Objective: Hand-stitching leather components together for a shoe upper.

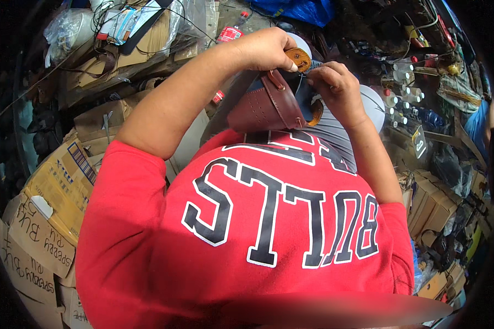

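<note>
A maroon leather bag (pixel 266 107) with pale stitching and rows of small holes rests tilted on my lap, its dark inside facing away from me. My left hand (pixel 269 48) pinches a tan leather strap piece (pixel 298 58) at the bag's upper rim, thumb on its near side. Just right of it, my right hand (pixel 338 90) is closed, fingertips drawn together by the bag's opening. Whatever lies between those fingertips is too small to make out. Another tan leather part (pixel 315 112) shows along the bag's right side.
Cardboard boxes (pixel 66 181) are stacked on the left. A red-labelled bottle (pixel 230 34) stands beyond my left forearm. Several plastic bottles (pixel 403 82) crowd the right, above more folded cardboard (pixel 431 203). At the far left, a cluttered surface holds cables and plastic bags (pixel 71 30).
</note>
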A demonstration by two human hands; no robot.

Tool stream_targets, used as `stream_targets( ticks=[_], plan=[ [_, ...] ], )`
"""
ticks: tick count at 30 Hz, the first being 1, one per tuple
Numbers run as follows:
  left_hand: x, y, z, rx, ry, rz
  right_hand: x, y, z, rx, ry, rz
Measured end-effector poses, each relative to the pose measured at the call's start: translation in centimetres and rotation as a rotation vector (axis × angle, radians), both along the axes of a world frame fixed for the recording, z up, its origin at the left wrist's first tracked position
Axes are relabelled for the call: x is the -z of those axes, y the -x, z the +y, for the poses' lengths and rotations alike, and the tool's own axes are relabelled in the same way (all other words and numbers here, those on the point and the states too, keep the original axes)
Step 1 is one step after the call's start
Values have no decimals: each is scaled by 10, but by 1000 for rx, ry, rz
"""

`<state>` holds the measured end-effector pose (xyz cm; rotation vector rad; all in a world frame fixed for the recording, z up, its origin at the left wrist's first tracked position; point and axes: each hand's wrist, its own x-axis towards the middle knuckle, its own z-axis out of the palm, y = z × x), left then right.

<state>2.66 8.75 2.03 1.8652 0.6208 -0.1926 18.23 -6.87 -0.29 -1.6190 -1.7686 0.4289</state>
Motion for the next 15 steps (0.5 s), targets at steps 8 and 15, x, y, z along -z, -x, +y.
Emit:
stream_targets(
  ticks=[8,15],
  plan=[
    [6,-2,25,189,169,68,-26,-3,9,-196,64,-6],
    [10,0,26,139,255,47,-20,-14,11,-161,215,238]
  ],
)
